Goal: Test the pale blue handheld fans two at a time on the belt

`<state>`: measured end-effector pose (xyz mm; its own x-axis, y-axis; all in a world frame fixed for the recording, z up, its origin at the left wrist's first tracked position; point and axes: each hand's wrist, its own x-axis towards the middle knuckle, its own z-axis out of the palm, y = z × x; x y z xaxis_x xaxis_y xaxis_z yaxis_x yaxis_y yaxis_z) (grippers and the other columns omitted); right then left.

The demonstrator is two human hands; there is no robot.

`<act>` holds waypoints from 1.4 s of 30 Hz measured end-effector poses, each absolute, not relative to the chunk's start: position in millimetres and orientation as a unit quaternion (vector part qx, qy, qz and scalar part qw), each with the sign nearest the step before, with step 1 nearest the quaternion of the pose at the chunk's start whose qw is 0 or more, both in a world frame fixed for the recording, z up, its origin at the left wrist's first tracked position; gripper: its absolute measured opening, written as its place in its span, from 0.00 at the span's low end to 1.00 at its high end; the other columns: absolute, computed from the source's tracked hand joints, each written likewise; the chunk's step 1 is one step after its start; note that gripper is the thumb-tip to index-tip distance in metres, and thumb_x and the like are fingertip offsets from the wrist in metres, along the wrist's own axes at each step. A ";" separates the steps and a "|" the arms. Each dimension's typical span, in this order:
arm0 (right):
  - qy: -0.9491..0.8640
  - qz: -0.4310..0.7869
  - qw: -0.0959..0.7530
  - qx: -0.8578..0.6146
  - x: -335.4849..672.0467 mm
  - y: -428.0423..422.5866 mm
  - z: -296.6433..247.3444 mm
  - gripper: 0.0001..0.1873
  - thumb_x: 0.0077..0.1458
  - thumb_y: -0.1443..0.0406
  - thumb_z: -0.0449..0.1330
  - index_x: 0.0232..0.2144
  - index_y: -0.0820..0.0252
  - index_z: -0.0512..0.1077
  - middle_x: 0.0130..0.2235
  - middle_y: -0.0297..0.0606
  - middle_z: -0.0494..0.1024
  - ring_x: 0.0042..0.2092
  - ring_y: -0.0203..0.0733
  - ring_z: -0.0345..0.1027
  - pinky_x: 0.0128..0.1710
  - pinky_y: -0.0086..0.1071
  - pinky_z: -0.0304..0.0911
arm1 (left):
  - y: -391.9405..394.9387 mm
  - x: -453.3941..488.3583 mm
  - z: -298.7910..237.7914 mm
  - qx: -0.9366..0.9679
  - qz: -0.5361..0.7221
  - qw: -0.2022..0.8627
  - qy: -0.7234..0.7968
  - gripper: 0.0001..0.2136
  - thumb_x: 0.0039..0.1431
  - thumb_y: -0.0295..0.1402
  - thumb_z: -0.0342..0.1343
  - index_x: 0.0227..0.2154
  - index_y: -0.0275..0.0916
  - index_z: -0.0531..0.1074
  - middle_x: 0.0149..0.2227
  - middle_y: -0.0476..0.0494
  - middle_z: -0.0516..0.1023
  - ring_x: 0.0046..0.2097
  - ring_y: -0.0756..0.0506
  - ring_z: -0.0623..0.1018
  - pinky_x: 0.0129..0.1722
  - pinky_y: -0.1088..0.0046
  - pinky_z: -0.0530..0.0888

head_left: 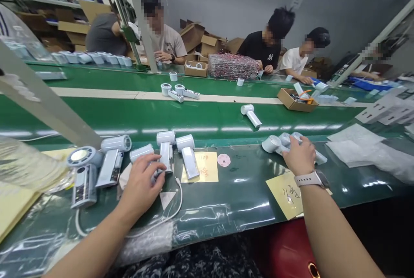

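My left hand (142,181) is closed round a white handheld fan (144,154) lying on the plastic-covered bench edge. Several more white fans lie beside it: one (82,170) at the far left, another (113,159), one (166,148) touching my fingertips, and one (187,155) on a yellow note (207,168). My right hand (300,155), with a watch on the wrist, lies curled over a cluster of white fans (274,143) at the right.
A green conveyor belt (129,116) carries loose fans (250,114) and a cardboard box (293,99). Several people sit working along the far side. A white cable (176,207), a pink disc (224,160), plastic bags (362,146) and a metal frame post (42,97) are near.
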<state>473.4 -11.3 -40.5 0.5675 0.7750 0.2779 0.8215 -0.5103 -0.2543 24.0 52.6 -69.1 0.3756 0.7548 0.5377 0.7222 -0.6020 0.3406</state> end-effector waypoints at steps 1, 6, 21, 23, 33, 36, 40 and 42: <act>-0.469 -0.074 0.191 -0.859 466.7 -2.3 -42.2 0.31 0.53 0.66 0.57 0.60 0.67 0.66 0.64 0.64 0.56 0.65 0.74 0.49 0.61 0.64 0.48 | 53.1 23.6 -69.3 0.829 0.331 0.012 0.451 0.06 0.59 0.32 0.50 0.32 0.43 0.72 0.46 0.37 0.75 0.53 0.33 0.73 0.57 0.42 0.68; -0.546 -0.053 0.244 -0.800 425.2 70.1 -64.8 0.22 0.53 0.66 0.59 0.51 0.65 0.75 0.63 0.60 0.59 0.64 0.68 0.53 0.61 0.56 0.53 | 36.9 25.1 -71.0 0.809 0.253 -0.107 0.519 0.10 0.60 0.34 0.51 0.40 0.40 0.75 0.52 0.30 0.70 0.53 0.29 0.71 0.52 0.43 0.71; -0.393 -0.008 0.427 -0.815 422.9 134.3 -88.0 0.16 0.64 0.60 0.60 0.53 0.56 0.72 0.58 0.45 0.71 0.55 0.49 0.69 0.53 0.46 0.68 | 8.5 18.8 -80.1 0.766 0.187 -0.030 0.614 0.18 0.58 0.30 0.53 0.51 0.37 0.74 0.60 0.26 0.68 0.57 0.28 0.73 0.55 0.44 0.70; -0.382 -0.004 0.439 -0.813 409.7 128.2 -88.4 0.18 0.64 0.60 0.61 0.53 0.59 0.71 0.58 0.45 0.71 0.55 0.50 0.69 0.54 0.50 0.67 | 9.1 17.3 -81.6 0.767 0.203 -0.015 0.608 0.18 0.58 0.28 0.51 0.52 0.36 0.72 0.60 0.26 0.68 0.58 0.29 0.72 0.56 0.43 0.69; -0.480 0.152 0.555 -0.663 298.5 40.2 -74.7 0.19 0.60 0.65 0.53 0.47 0.64 0.79 0.51 0.50 0.72 0.42 0.48 0.77 0.47 0.47 0.72 | 8.4 2.7 -53.7 0.529 0.620 0.355 0.457 0.29 0.50 0.30 0.60 0.56 0.44 0.62 0.61 0.35 0.64 0.62 0.36 0.68 0.60 0.55 0.69; -0.510 0.203 0.577 -0.605 259.6 9.0 -66.5 0.19 0.62 0.63 0.53 0.49 0.60 0.79 0.54 0.48 0.70 0.41 0.44 0.78 0.47 0.44 0.74 | -1.9 4.7 -28.2 0.374 0.569 0.645 0.346 0.29 0.47 0.33 0.66 0.54 0.39 0.68 0.51 0.37 0.75 0.52 0.40 0.77 0.54 0.64 0.74; -0.572 0.201 0.570 -0.554 212.8 -26.3 -54.0 0.17 0.62 0.67 0.55 0.48 0.51 0.80 0.54 0.45 0.70 0.51 0.49 0.73 0.51 0.46 0.73 | -12.7 19.0 -25.0 0.288 0.466 0.784 0.291 0.21 0.40 0.33 0.75 0.38 0.38 0.76 0.35 0.47 0.80 0.37 0.47 0.81 0.41 0.73 0.77; -0.625 0.171 0.544 -0.533 191.4 -41.3 -49.6 0.20 0.61 0.71 0.54 0.48 0.49 0.80 0.54 0.45 0.70 0.56 0.51 0.68 0.54 0.48 0.70 | -14.3 23.3 -32.6 0.279 0.486 0.779 0.280 0.20 0.39 0.38 0.76 0.35 0.39 0.77 0.37 0.47 0.82 0.38 0.47 0.81 0.40 0.73 0.77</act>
